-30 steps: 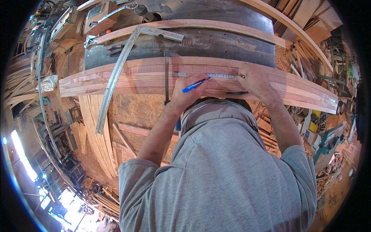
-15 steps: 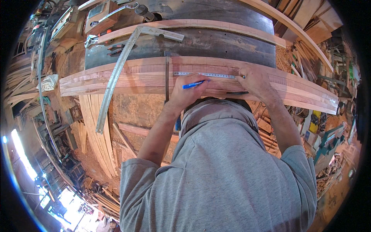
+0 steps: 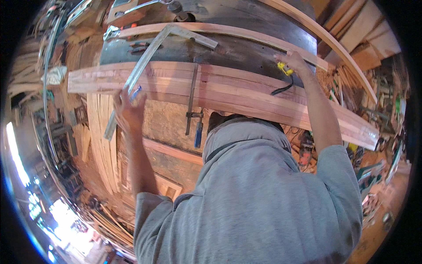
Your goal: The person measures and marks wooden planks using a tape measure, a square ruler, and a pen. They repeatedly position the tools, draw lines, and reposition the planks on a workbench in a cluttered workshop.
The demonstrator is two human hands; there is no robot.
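Note:
My left hand point(image 3: 129, 112) is closed, with a blue pen point(image 3: 137, 92) showing between its fingers. It is over the long arm of a metal framing square point(image 3: 149, 55), and whether the fingers grip the square is hard to tell. My right hand point(image 3: 299, 64) is wrapped round a yellow tape measure point(image 3: 285, 68) with a dark strap hanging from it, above the far side of the boards. Below both hands lie long reddish wooden boards point(image 3: 246, 94) with pencil lines across them. A bar clamp point(image 3: 198, 134) with a blue handle crosses the boards at the middle.
A dark metal table point(image 3: 246, 57) supports the boards. A curved wooden strip point(image 3: 237, 30) lies beyond them, with pliers point(image 3: 140, 46) near its left end. Another long strip point(image 3: 334, 39) runs along the right. Pale planks point(image 3: 102, 145) extend toward me at left.
My left hand has moved left to the framing square with the pen. My right hand has lifted away to the far right with the tape measure, and its blade no longer lies along the boards.

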